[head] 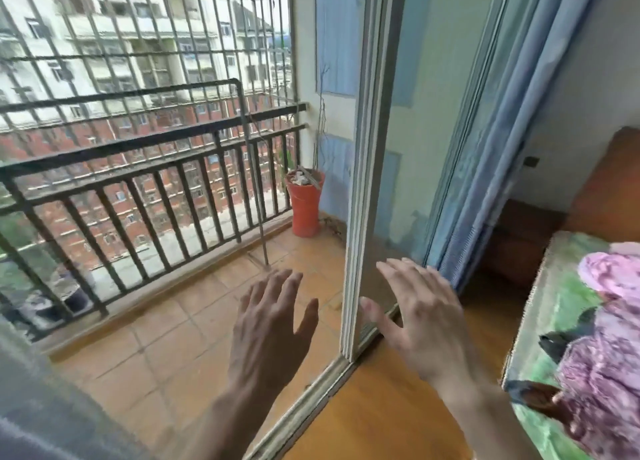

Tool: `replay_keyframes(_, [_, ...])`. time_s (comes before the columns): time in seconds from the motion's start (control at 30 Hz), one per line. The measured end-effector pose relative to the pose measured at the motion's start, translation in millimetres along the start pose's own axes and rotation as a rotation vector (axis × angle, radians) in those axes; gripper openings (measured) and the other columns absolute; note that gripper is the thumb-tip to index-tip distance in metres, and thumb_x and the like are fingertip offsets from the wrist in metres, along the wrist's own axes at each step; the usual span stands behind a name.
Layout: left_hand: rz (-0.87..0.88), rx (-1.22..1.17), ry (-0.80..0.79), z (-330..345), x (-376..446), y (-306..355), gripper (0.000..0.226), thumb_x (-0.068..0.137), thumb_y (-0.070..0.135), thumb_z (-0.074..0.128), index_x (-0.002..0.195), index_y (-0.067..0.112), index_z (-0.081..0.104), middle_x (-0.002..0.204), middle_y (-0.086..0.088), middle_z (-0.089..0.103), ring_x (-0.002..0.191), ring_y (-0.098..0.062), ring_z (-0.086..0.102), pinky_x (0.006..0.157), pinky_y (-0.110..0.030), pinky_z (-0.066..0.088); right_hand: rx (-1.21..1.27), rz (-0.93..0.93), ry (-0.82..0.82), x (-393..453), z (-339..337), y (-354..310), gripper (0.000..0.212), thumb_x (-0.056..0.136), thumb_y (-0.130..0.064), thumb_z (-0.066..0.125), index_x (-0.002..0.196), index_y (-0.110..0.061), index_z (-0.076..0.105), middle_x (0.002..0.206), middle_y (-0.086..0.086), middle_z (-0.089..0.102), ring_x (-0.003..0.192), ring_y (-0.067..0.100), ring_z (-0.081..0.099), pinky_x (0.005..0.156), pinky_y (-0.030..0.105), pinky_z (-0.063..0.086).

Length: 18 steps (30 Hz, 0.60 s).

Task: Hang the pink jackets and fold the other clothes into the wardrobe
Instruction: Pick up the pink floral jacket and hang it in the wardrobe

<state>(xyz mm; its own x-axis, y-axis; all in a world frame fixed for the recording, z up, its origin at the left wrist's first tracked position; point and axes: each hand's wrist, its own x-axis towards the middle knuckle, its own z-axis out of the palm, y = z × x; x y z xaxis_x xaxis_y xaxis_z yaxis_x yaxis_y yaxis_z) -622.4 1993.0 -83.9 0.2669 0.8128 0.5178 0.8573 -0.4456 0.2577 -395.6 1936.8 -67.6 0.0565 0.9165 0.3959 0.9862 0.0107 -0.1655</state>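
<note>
Setting: tiled balcony floor (194, 338) seen from the head view, meeting a wooden room floor (398, 407) at the sliding door frame (360, 182) — the landmark for all that follows.
Beyond the frame: black metal railing (138, 189) on the balcony side, with a security grille (145, 44) above it and apartment blocks behind.
Flowerpot: orange flowerpot (305, 203) stands on the tiles just beside the frame, in the balcony corner against the wall.
Curtain: blue curtain (491, 148) hangs on the room side of the frame, close to it.
Bed: bed (550, 307) with a green patterned cover lies on the room side, well apart from the frame.
Pink jackets: pink jackets (609, 338) lie heaped on the bed, crumpled, with a dark garment (568, 335) partly under them — all far from the frame, at the room side's edge of view.
Left hand: left hand (270, 335) is raised on the balcony side of the frame, near it; fingers spread and straight, grasping nothing.
Right hand: right hand (422, 321) is raised on the room side of the frame, its thumb close to the frame's edge — whether it touches cannot be told; fingers spread, released, nothing in them.
Sleeve: grey sleeve (41, 407) shows at the balcony-side corner, blurred.
</note>
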Motion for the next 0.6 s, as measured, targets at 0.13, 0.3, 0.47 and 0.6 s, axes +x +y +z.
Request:
replay_keyframes(0.13, [0.126,-0.083,-0.036,46,65,-10,0.051,0.102,0.050,0.049,0.139,0.018,0.062,0.139,-0.004,0.065,0.127,-0.028,0.060,0.106,-0.048,0.049,-0.039,0.133,0.060,40,15,15,0.075,0.104,-0.074,0.025,0.152,-0.022,0.049,0.153,-0.003,0.053,0.146,0.016,0.044,0.124,0.044,0.031])
replay_keyframes(0.3, [0.276,-0.196,-0.044,90,128,2,0.052,0.102,0.051,0.047,0.138,0.017,0.062,0.138,-0.004,0.065,0.129,-0.027,0.056,0.110,-0.043,0.040,-0.122,0.278,0.116,65,16,34,0.066,0.106,-0.065,0.034,0.150,-0.019,0.052,0.151,-0.001,0.055,0.144,0.017,0.046,0.122,0.043,0.033])
replay_keyframes(0.47, [0.419,-0.308,-0.109,120,167,39,0.056,0.103,0.055,0.041,0.139,0.016,0.061,0.139,-0.004,0.063,0.131,-0.029,0.056,0.109,-0.047,0.045,-0.231,0.481,0.130,54,0,68,0.065,0.105,-0.063,0.037,0.148,-0.017,0.054,0.150,0.002,0.056,0.142,0.021,0.047,0.118,0.046,0.038])
replay_keyframes(0.6, [0.532,-0.374,-0.106,149,189,77,0.048,0.101,0.049,0.049,0.135,0.016,0.060,0.135,-0.004,0.064,0.127,-0.030,0.057,0.105,-0.046,0.045,-0.298,0.631,0.123,39,-4,103,0.070,0.106,-0.067,0.027,0.154,-0.019,0.046,0.155,-0.002,0.050,0.145,0.016,0.042,0.121,0.042,0.033])
